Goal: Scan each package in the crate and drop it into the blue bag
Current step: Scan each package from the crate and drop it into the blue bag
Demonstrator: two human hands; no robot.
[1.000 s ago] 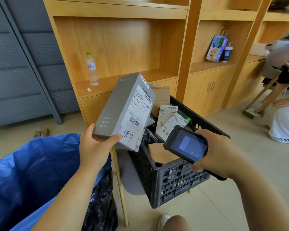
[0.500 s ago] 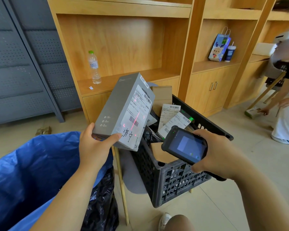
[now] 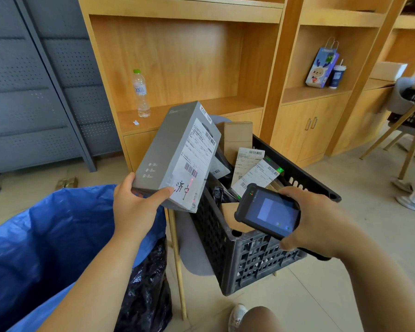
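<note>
My left hand (image 3: 132,207) fingers pinch the grey box (image 3: 177,154); my right hand (image 3: 314,221) fingers wrap the handheld scanner (image 3: 268,212).

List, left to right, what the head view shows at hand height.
blue bag → left hand → grey box → handheld scanner → right hand

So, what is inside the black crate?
Inside the black crate lie a brown cardboard box, two packages with white labels and a black plastic bag. Anything deeper is covered by them and the scanner.
</note>
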